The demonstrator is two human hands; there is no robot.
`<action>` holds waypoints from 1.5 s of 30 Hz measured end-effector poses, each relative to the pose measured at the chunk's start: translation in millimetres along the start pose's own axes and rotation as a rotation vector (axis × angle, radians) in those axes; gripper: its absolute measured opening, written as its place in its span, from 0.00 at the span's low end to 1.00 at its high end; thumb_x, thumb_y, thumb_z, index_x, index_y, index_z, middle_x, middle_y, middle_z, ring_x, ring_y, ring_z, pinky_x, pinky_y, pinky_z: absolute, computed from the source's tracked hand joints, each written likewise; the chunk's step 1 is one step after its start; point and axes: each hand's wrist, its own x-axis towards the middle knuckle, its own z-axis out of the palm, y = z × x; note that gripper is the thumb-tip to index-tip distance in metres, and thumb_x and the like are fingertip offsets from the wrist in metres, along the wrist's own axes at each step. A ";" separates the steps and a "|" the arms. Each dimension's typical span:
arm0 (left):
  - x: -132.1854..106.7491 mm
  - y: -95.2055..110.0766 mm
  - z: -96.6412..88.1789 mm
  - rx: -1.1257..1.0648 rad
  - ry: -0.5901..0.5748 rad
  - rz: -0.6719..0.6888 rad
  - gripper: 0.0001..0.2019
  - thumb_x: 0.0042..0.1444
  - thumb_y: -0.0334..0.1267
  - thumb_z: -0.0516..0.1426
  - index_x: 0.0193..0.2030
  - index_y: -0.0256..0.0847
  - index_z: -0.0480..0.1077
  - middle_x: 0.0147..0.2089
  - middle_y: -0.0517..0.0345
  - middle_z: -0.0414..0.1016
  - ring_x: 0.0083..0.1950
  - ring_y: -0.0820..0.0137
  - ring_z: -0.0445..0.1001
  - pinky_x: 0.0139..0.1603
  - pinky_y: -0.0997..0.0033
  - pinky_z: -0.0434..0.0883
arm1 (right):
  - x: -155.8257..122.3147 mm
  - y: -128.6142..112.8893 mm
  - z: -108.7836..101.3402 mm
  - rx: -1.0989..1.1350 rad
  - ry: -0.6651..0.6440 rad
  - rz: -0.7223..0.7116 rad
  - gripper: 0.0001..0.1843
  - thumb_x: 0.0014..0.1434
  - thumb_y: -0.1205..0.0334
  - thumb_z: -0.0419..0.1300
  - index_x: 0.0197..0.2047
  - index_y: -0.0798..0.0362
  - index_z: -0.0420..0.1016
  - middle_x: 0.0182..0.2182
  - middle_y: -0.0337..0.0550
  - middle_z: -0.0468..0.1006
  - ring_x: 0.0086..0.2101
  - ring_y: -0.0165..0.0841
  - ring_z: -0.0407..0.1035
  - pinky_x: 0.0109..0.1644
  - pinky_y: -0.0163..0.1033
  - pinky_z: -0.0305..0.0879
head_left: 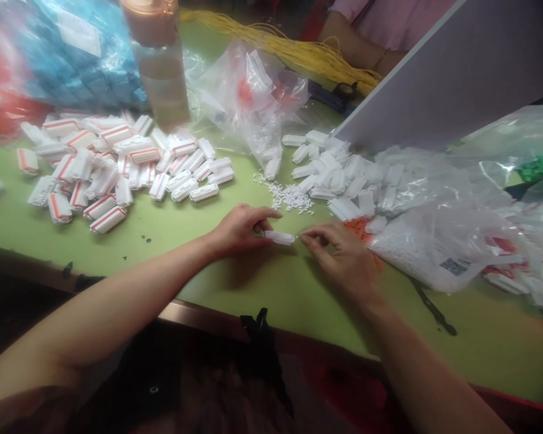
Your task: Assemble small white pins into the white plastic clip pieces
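My left hand (pixel 241 229) pinches a small white plastic connector housing (pixel 279 237) just above the green table (pixel 271 289). My right hand (pixel 344 256) is close to the housing's right end, fingers curled in a pinch; what they hold is too small to make out. Behind the hands lies a scatter of tiny white pins (pixel 289 196). A pile of white housings with red inserts (pixel 113 163) lies to the left. A pile of plain white housings (pixel 335 169) lies to the right, with some orange pieces (pixel 357 226) by my right hand.
A clear bottle with an orange cap (pixel 158 60) stands at the back. Plastic bags (pixel 248 90) of parts lie behind and at the right (pixel 452 241). A yellow wire bundle (pixel 308 54), a grey board (pixel 443 78) and another person's arm (pixel 357 45) are at the far side.
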 end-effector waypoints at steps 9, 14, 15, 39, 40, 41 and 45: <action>0.1 1.3 -0.7 -0.002 -0.003 -0.001 0.20 0.48 0.36 0.65 0.49 0.36 0.73 0.34 0.59 0.81 0.30 0.77 0.73 0.40 0.75 0.70 | -3.1 -7.1 9.6 -0.290 0.126 -0.291 0.06 0.63 0.62 0.58 0.34 0.52 0.73 0.31 0.39 0.79 0.32 0.31 0.69 0.36 0.41 0.53; 0.5 0.2 0.4 0.002 -0.001 -0.010 0.20 0.48 0.38 0.65 0.49 0.37 0.73 0.34 0.59 0.81 0.30 0.77 0.72 0.41 0.75 0.70 | 1.2 -14.1 6.6 -0.487 0.180 -0.439 0.04 0.62 0.65 0.59 0.34 0.52 0.73 0.29 0.38 0.79 0.30 0.30 0.66 0.36 0.41 0.51; 0.6 0.2 0.4 0.003 -0.001 -0.008 0.20 0.48 0.39 0.65 0.49 0.37 0.73 0.34 0.60 0.81 0.30 0.77 0.72 0.41 0.74 0.70 | 1.6 -15.2 5.9 -0.515 0.187 -0.458 0.04 0.61 0.66 0.60 0.33 0.52 0.73 0.29 0.37 0.79 0.29 0.30 0.65 0.36 0.40 0.51; -0.6 3.0 -1.3 -0.003 0.004 -0.010 0.20 0.47 0.36 0.65 0.49 0.37 0.73 0.34 0.59 0.81 0.31 0.76 0.73 0.41 0.74 0.71 | 27.0 58.9 16.7 -0.088 0.096 0.221 0.08 0.56 0.57 0.59 0.33 0.50 0.77 0.31 0.44 0.77 0.33 0.37 0.70 0.37 0.44 0.65; -0.5 3.3 -1.4 -0.001 0.004 -0.013 0.20 0.47 0.36 0.66 0.49 0.37 0.73 0.34 0.59 0.81 0.31 0.76 0.73 0.40 0.75 0.71 | 25.4 55.0 14.4 -0.053 0.086 0.229 0.08 0.56 0.56 0.59 0.32 0.50 0.77 0.30 0.43 0.77 0.32 0.36 0.70 0.35 0.43 0.65; -0.4 3.5 -1.6 0.002 0.001 -0.017 0.20 0.47 0.36 0.66 0.49 0.37 0.73 0.34 0.59 0.81 0.31 0.76 0.73 0.40 0.75 0.71 | 23.4 49.5 11.3 -0.013 0.077 0.237 0.08 0.56 0.55 0.60 0.31 0.50 0.76 0.29 0.42 0.76 0.31 0.35 0.69 0.34 0.42 0.65; -0.1 3.3 -1.6 0.006 -0.003 -0.022 0.21 0.47 0.37 0.66 0.49 0.37 0.73 0.35 0.59 0.81 0.30 0.76 0.72 0.39 0.75 0.70 | 14.6 18.4 -0.6 0.115 0.032 0.191 0.09 0.58 0.53 0.60 0.32 0.49 0.75 0.31 0.41 0.77 0.31 0.33 0.69 0.34 0.40 0.65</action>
